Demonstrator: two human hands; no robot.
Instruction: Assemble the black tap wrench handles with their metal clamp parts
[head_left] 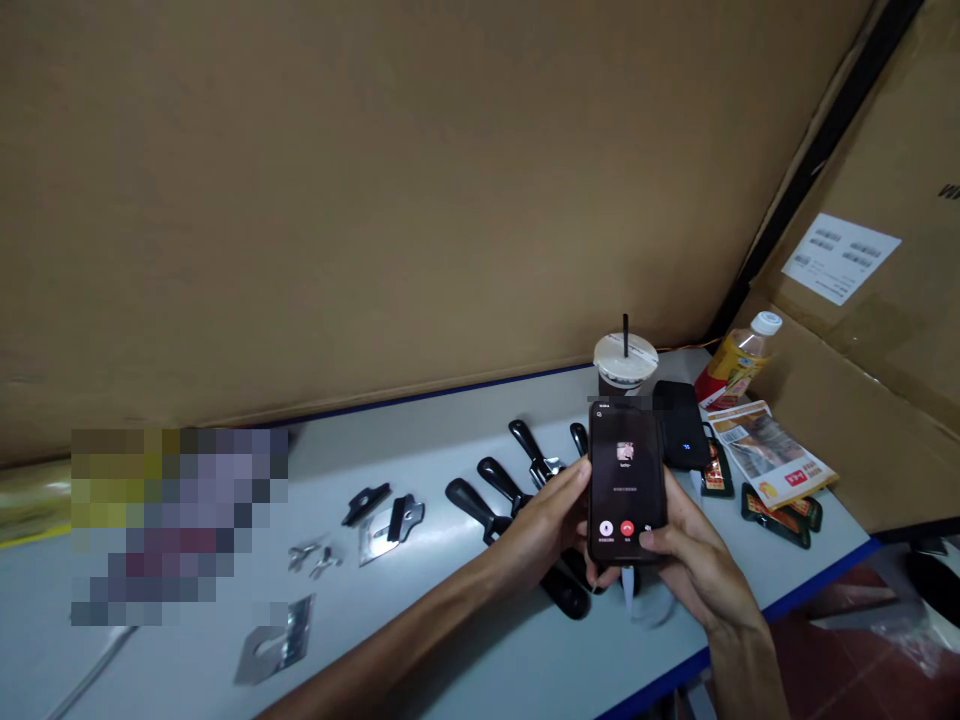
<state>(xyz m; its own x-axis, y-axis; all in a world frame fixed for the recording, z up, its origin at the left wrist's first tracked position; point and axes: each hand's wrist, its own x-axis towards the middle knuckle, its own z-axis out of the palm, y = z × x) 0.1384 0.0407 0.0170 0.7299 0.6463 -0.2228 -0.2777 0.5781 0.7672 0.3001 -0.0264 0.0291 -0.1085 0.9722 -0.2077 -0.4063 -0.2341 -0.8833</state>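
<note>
A smartphone (pixel 626 485) is held upright between my two hands, its dark screen showing a call with a red hang-up button. My left hand (pixel 551 510) grips its left edge, with the fingers passing behind. Around the right edge closes my right hand (pixel 694 555), the thumb resting over the lower right of the screen. A white cable (pixel 628 590) runs from the phone's bottom. Behind and below my left hand lie several black handles (pixel 469 503), partly covered. Farther left are a metal blade with a black clamp (pixel 390 525), a loose black clamp (pixel 367 503) and wing screws (pixel 315 558).
A lidded cup with a straw (pixel 626 360), a black power bank (pixel 680 425), a drink bottle (pixel 739 360) and snack packets (pixel 772 455) stand or lie at the right. A slotted metal plate (pixel 289 640) lies front left. Cardboard (pixel 375 200) walls the table's back.
</note>
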